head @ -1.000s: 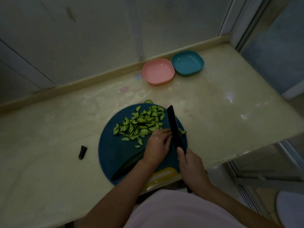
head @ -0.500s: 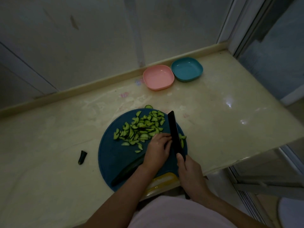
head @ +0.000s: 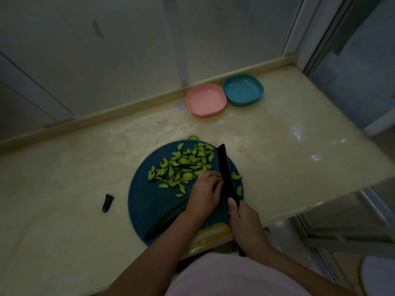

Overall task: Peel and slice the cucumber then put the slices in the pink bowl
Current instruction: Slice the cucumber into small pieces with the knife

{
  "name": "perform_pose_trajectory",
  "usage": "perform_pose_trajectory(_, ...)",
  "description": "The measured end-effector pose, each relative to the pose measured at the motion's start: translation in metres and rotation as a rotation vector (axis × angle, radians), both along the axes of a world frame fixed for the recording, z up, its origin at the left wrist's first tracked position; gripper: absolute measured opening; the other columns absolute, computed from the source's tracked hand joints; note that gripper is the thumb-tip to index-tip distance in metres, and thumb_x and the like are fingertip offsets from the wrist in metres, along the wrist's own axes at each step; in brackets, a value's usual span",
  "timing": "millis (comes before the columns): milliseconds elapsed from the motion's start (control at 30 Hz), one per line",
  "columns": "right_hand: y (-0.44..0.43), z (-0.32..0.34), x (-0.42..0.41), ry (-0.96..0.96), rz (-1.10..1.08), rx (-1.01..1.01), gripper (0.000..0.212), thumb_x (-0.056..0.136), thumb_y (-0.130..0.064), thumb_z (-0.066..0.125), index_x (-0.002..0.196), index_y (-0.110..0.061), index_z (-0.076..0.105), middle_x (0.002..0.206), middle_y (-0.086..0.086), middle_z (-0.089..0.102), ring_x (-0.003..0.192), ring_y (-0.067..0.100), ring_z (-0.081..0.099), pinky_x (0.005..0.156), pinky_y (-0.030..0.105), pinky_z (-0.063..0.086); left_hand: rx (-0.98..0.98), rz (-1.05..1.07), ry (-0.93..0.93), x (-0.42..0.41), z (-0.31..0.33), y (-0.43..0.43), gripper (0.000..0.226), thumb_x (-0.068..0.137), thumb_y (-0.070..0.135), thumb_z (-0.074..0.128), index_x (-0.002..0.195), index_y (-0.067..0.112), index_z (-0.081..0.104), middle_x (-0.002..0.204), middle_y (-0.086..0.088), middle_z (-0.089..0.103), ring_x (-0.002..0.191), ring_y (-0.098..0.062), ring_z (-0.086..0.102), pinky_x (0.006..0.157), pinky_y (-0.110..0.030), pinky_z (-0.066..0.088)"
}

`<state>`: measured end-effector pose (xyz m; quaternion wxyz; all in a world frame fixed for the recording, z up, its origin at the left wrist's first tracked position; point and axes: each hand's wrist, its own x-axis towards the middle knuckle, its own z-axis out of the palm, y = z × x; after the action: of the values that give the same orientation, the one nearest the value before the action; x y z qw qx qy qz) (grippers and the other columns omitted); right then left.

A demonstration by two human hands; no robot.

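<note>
A round dark blue cutting board (head: 147, 201) lies near the counter's front edge. A heap of green cucumber slices (head: 181, 165) covers its far half. A long dark cucumber piece (head: 166, 220) lies across the board's near side. My left hand (head: 203, 193) holds the end of that piece with curled fingers, right beside the blade. My right hand (head: 243, 221) grips the handle of a black knife (head: 225, 171), blade pointing away. A few slices (head: 237, 178) lie right of the blade. The pink bowl (head: 206, 100) stands empty at the back.
A teal bowl (head: 243, 88) sits right of the pink one, touching it. A dark cucumber end (head: 107, 202) lies on the cream counter left of the board. A yellow object (head: 209, 233) shows at the front edge under my arms. The counter drops off at right.
The camera view shifted slightly, so everything sits a little lower in frame. Both hands and the knife stay in nearly the same spot on the board.
</note>
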<state>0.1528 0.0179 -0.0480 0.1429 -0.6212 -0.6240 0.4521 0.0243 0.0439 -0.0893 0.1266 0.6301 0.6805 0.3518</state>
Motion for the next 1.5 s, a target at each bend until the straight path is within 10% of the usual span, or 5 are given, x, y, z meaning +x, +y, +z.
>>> perform_pose_trajectory(467,0.012,0.017,0.002,0.073,0.025,0.126,0.055,0.087,-0.053,0.026,0.084,-0.006,0.055,0.070,0.011,0.058,0.063,0.021,0.054,0.056,0.033,0.040,0.011,0.113,-0.101,-0.003,0.025,-0.005,0.033,0.087,0.005,0.057,0.120,0.008,0.058,0.134,-0.008,0.047,0.125,-0.013,0.038,0.106,-0.018,0.030)
perform_pose_trajectory(700,0.064,0.054,0.006,-0.376,0.491,0.541,0.035,0.093,-0.049,0.045,0.095,-0.016,0.056,0.083,0.004,0.063,0.073,0.021,0.061,0.048,0.029,0.032,0.045,0.169,0.159,-0.033,0.061,-0.009,0.084,0.076,0.004,0.062,0.147,0.021,0.019,0.154,-0.007,0.002,0.143,-0.028,-0.005,0.114,-0.051,0.005)
perform_pose_trajectory(833,0.088,0.063,0.000,-0.664,0.745,0.783,0.043,0.049,-0.045,0.088,0.059,-0.017,0.057,0.050,0.000,0.052,0.037,0.016,0.050,0.046,0.019,-0.007,-0.080,0.004,0.408,-0.036,0.063,-0.013,0.097,0.072,0.030,0.076,0.148,0.031,0.015,0.155,-0.011,-0.004,0.141,-0.036,-0.012,0.109,-0.054,-0.005)
perform_pose_trajectory(967,0.094,0.064,-0.011,-0.729,0.772,0.846,0.048,0.032,-0.040,0.093,0.051,-0.017,0.056,0.045,0.000,0.048,0.032,0.015,0.045,0.042,0.016,-0.001,-0.176,-0.062,0.516,-0.023,0.059,-0.010,0.107,0.067,0.046,0.077,0.148,0.036,0.007,0.155,-0.011,-0.010,0.140,-0.036,-0.018,0.108,-0.055,-0.009)
perform_pose_trajectory(1500,0.094,0.068,-0.011,-0.661,0.810,0.958,0.045,0.035,-0.039,0.091,0.049,-0.018,0.054,0.045,-0.002,0.049,0.034,0.013,0.046,0.042,0.018,0.013,-0.310,0.150,0.541,-0.062,0.032,-0.004,0.082,0.075,0.058,0.063,0.141,0.016,0.040,0.154,-0.021,0.008,0.141,-0.035,-0.005,0.111,-0.048,-0.010)
